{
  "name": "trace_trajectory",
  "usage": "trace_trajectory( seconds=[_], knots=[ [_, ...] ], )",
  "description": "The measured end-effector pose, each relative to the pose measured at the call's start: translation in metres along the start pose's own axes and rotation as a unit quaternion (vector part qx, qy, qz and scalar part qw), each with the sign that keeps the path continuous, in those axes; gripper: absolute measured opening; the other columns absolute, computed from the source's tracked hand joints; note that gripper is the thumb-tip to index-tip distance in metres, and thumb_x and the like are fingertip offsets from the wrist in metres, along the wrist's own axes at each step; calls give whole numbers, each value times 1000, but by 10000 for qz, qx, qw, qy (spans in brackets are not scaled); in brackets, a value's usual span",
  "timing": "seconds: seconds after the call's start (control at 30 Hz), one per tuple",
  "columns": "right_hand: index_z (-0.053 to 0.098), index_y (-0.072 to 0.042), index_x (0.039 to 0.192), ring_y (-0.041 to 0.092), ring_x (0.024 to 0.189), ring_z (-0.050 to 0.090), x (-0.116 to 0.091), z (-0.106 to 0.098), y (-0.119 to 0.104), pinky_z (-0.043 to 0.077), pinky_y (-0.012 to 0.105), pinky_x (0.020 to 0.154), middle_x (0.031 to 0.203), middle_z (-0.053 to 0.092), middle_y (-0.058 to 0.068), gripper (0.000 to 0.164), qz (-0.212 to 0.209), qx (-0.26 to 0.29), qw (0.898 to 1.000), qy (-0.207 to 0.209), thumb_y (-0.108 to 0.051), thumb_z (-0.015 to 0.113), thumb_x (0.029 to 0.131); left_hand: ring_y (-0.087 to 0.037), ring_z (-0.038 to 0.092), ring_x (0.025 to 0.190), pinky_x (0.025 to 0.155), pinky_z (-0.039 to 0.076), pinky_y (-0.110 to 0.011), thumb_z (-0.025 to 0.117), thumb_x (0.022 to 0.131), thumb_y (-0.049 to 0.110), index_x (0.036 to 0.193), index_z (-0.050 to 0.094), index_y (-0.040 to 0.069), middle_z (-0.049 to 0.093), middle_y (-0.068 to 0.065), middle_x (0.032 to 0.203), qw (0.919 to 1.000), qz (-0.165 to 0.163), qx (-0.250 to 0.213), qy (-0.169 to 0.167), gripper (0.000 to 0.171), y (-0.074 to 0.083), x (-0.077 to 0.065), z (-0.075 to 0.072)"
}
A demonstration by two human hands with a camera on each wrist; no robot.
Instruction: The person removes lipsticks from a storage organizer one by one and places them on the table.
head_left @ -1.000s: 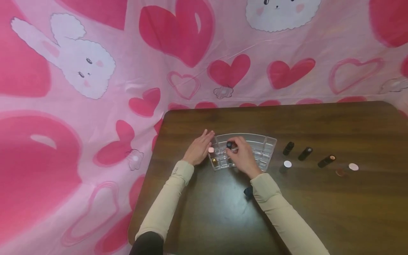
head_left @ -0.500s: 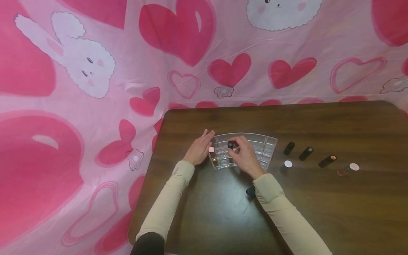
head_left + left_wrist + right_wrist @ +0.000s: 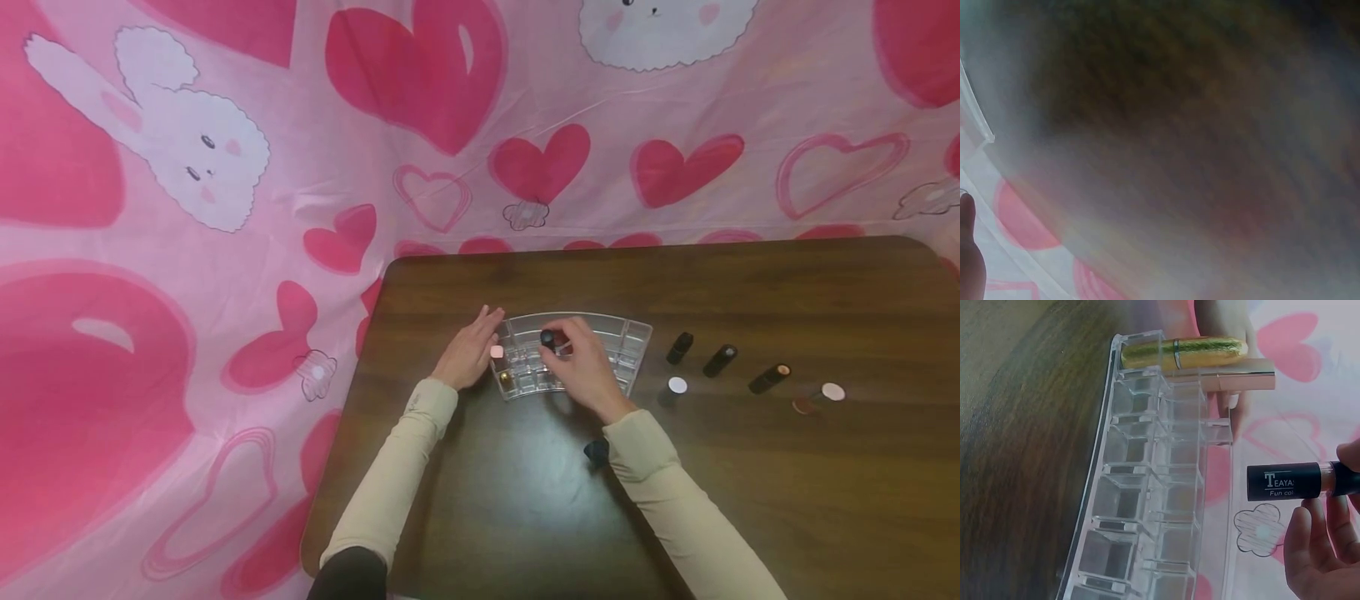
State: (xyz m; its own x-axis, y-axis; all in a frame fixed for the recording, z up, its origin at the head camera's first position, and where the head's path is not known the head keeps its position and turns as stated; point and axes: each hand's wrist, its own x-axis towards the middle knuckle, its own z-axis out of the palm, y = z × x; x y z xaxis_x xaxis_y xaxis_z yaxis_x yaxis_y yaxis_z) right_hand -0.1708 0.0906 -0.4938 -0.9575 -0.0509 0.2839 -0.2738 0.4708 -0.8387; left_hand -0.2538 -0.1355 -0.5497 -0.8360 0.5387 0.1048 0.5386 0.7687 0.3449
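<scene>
My right hand (image 3: 587, 367) pinches a black lipstick tube (image 3: 1285, 481) with white lettering, held above the clear compartmented organizer (image 3: 637, 333). In the right wrist view the tube is apart from the compartments. My left hand (image 3: 467, 348) lies with straight fingers against the organizer's left end. Two lipsticks stand in the compartments at that end: a gold one (image 3: 1204, 353) and a pinkish one (image 3: 1247, 376). Several compartments (image 3: 1119, 500) beside them hold nothing. The left wrist view is mostly a dark blur, with a fingertip (image 3: 966, 219) at its left edge.
Right of the organizer, several tubes stand on the brown table (image 3: 487, 500): black ones (image 3: 679, 348), a white-topped one (image 3: 677, 387) and a pink-topped one (image 3: 832, 392). A small black object (image 3: 597, 452) lies by my right sleeve. A pink heart-patterned cloth (image 3: 450, 83) hangs behind.
My right hand, with the lipstick in it, has shifted slightly right above the organizer. My left hand stays where it was.
</scene>
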Motion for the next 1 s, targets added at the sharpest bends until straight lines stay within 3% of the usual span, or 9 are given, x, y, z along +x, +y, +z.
trace_trajectory(
  seconds=[0.6, 1.0],
  knots=[
    [62, -2, 105, 24, 86, 61, -10, -20, -1, 54, 38, 75, 97, 60, 12, 28, 13, -39, 9998, 208, -6, 75, 80, -19, 18, 150, 119, 28, -41, 36, 104, 29, 152, 31, 13, 33, -2, 158, 9999, -19, 145, 80, 51, 0, 0, 3],
    [57, -2, 103, 24, 87, 60, -14, -31, -3, 53, 39, 76, 95, 64, 11, 30, 209, -111, 9997, 112, -7, 75, 79, -19, 18, 150, 119, 27, -40, 35, 104, 30, 152, 30, 13, 32, -2, 158, 9998, 2, 205, 27, 52, 1, 0, 2]
  ],
)
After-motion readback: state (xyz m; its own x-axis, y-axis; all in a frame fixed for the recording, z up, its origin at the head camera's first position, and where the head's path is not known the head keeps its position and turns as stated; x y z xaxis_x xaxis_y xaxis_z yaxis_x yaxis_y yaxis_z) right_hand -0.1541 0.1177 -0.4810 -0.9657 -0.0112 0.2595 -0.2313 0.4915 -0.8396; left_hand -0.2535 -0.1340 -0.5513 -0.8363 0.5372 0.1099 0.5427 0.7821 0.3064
